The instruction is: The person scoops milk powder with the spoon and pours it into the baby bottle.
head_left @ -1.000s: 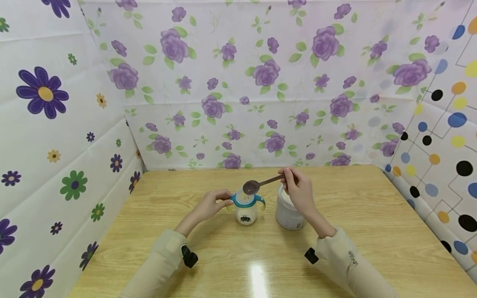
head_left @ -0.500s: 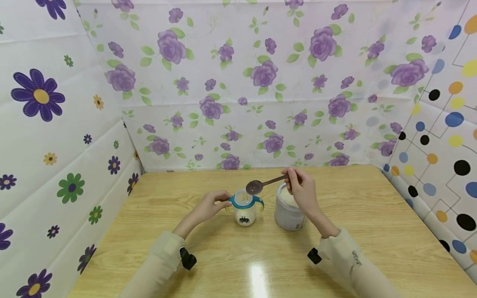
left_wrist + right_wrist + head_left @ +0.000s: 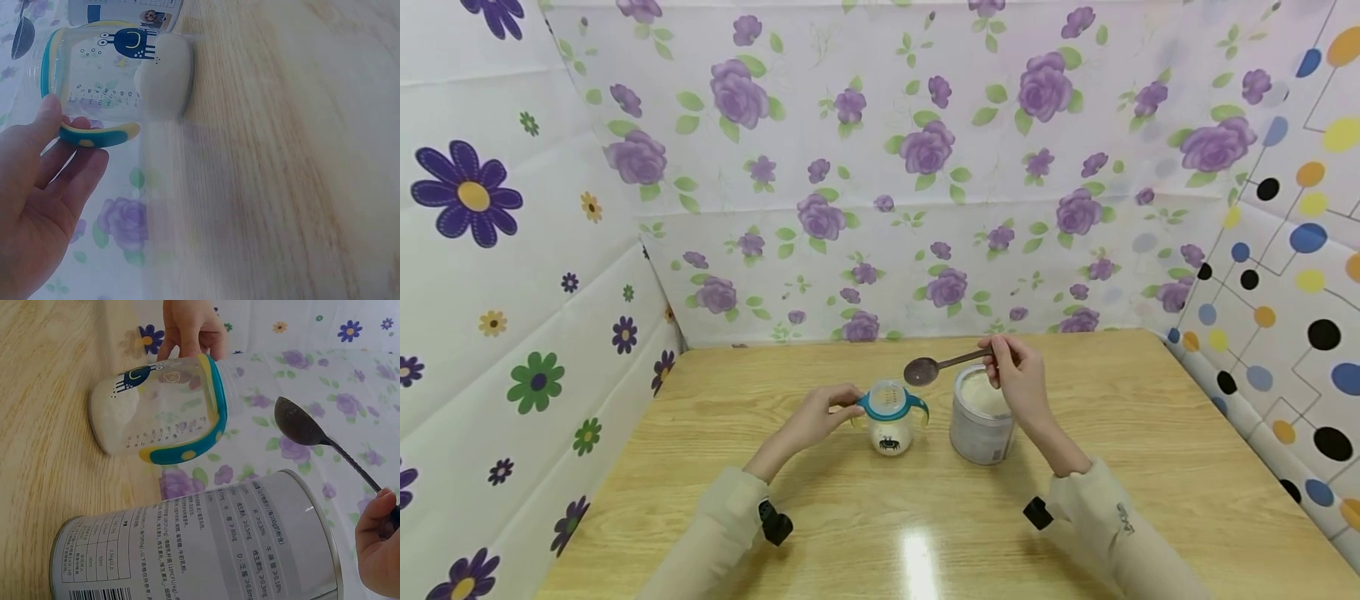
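A clear baby bottle [image 3: 889,427] with a teal-and-yellow two-handled collar stands uncapped on the table, white powder heaped in its base [image 3: 165,78]. My left hand [image 3: 820,415] pinches its left handle [image 3: 100,135] between thumb and fingers. Pinched by its handle end in my right hand [image 3: 1018,379] is a dark spoon [image 3: 921,372], held in the air above and between the bottle and a can. The spoon's bowl [image 3: 299,422] looks empty apart from a little residue. Beneath my right hand, the open milk powder can [image 3: 981,429] shows pale powder inside.
A wood-grain table [image 3: 850,517] carries the bottle and can side by side, a small gap between them. Floral cloth [image 3: 880,167] hangs behind it, with patterned sheets at the left and right. A small black device sits at each sleeve cuff.
My right hand has drawn the spoon rightward, from over the bottle's mouth to the gap beside the can. My left hand stays on the bottle's handle.
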{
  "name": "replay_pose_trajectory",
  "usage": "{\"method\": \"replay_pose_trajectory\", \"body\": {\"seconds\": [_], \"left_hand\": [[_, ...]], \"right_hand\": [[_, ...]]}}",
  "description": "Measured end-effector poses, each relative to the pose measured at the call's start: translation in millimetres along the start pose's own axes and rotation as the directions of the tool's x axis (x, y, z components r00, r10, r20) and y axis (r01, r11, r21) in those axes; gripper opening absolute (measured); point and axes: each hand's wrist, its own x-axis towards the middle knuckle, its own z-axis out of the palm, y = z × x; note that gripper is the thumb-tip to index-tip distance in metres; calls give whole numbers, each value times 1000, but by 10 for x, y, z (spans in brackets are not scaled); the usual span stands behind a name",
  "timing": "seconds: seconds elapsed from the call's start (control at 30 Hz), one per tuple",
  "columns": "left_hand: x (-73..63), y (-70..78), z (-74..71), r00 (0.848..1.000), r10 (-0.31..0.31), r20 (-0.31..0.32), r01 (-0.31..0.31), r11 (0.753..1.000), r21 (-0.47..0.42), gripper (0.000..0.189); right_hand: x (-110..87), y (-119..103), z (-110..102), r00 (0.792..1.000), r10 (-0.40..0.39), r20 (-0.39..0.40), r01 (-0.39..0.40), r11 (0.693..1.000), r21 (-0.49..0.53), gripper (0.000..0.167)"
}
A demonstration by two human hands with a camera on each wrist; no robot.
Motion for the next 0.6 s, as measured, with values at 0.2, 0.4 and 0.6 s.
{"method": "replay_pose_trajectory", "body": {"seconds": [0.2,0.4,0.6], "left_hand": [[-5,-24,17,1000,3,-6,-3,1000,-2,10],[-8,-25,22,1000,11,-5,-11,1000,-6,10],[-4,5,4,1000,-4,-2,4,1000,-3,11]], "right_hand": [[19,19,-55,999,47,-23,-45,997,65,26],[57,87,-103,996,84,-18,-82,992,98,27],[122,246,-158,996,86,-28,-82,989,121,27]]}}
